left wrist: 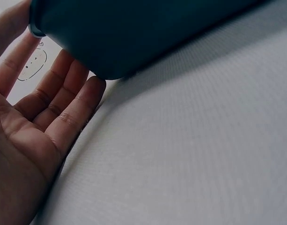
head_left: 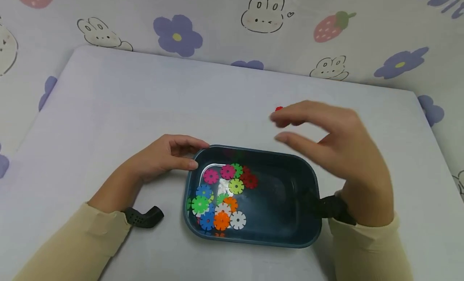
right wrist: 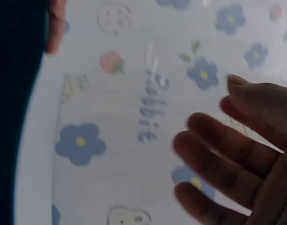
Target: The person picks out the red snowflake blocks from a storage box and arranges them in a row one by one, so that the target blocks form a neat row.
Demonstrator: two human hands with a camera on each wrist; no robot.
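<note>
A dark blue-green plastic basin [head_left: 275,200] stands on the white table, with several colourful notched plastic discs [head_left: 222,220] gathered in its left half. My left hand [head_left: 164,157] holds the basin's far left corner, thumb at the rim and index finger along the far side. In the left wrist view, the fingers [left wrist: 70,115] touch the basin's outer wall. My right hand [head_left: 333,140] hovers near the far right corner, thumb and fingers apart. A small red piece [head_left: 279,108] shows just beyond its fingertips, partly hidden by them. Nothing shows in the right palm in the right wrist view.
The table [head_left: 145,87] has a raised far edge line against a cloth [head_left: 217,15] printed with rabbits, flowers and strawberries. A black wrist strap mount [head_left: 145,217] juts out by the left wrist. Another mount [head_left: 335,208] overlaps the basin's right rim.
</note>
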